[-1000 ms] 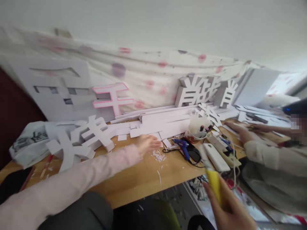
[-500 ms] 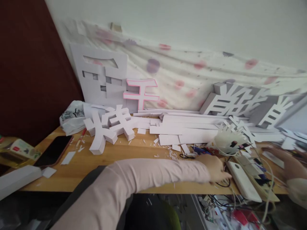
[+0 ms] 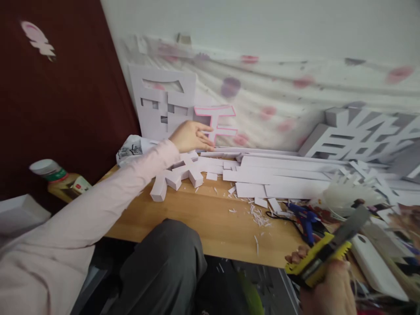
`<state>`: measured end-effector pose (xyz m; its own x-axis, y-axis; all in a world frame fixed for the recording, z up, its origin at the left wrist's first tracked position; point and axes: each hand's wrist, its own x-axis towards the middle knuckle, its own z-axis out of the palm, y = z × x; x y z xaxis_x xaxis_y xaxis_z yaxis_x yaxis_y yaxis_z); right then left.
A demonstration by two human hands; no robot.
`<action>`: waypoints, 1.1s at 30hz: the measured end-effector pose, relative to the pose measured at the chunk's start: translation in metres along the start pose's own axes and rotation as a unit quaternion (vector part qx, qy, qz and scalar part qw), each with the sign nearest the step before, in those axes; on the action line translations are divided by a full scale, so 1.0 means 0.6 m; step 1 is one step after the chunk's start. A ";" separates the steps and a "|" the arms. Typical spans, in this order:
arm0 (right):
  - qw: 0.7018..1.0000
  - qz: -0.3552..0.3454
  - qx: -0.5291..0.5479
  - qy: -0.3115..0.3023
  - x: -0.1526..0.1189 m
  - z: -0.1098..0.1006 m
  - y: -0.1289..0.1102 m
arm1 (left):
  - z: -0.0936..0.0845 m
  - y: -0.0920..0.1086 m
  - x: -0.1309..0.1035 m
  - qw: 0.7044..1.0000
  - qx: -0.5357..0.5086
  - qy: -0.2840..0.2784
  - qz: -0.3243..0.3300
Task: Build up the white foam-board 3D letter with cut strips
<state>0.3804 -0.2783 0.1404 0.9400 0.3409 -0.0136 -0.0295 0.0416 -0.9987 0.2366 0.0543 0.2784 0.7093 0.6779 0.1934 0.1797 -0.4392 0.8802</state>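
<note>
Left hand (image 3: 190,136): fingers extended, slightly bent and a bit apart, nothing visible in the grasp. It's in front of the pink-edged character (image 3: 215,119), overlapping its left side in view; can't tell if they touch. Right hand (image 3: 328,284), near right: fingers wrapped around the yellow-and-black cutter (image 3: 320,258), held up off the table (image 3: 183,218), its front end angled far and right. Below the left hand, the white block character (image 3: 193,175) lies on the table, partly hidden by hand and sleeve. White panel with cutouts (image 3: 164,94) leans upright behind, far left; plastic bag (image 3: 129,148) below it. White strips (image 3: 282,175) run along the far side, rightward from the block character. Paper slivers (image 3: 259,216) in front of them, blue glue gun (image 3: 306,218) just right. Translucent tub (image 3: 341,197) right of that, standing white characters (image 3: 348,135) at far right. Capped bottle (image 3: 62,179) at left, beyond the left sleeve.
</note>
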 end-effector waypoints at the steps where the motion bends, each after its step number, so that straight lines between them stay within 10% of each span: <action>1: 1.000 0.020 0.008 0.003 0.000 0.006 0.001 | -0.022 -0.007 -0.010 0.999 0.013 0.039 -0.012; 8: 0.995 0.035 -0.002 -0.094 -0.006 0.044 0.013 | -0.073 -0.106 -0.066 0.970 0.230 0.075 -0.016; 13: 0.991 0.055 0.027 -0.122 -0.013 0.069 0.011 | -0.079 -0.178 -0.088 0.980 0.169 0.062 -0.085; 24: 0.980 0.107 0.007 -0.170 -0.031 0.120 0.043 | -0.096 -0.258 -0.109 0.913 0.346 -0.042 -0.213; 33: 0.926 0.021 -0.147 -0.346 -0.032 0.170 0.072 | -0.079 -0.314 -0.109 0.915 0.345 -0.040 -0.205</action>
<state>0.3266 -0.1873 0.1028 0.4939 0.8612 -0.1203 0.1274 -0.2086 -0.9697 0.1240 0.1209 0.1203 0.5284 0.8357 -0.1493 0.8104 -0.4442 0.3820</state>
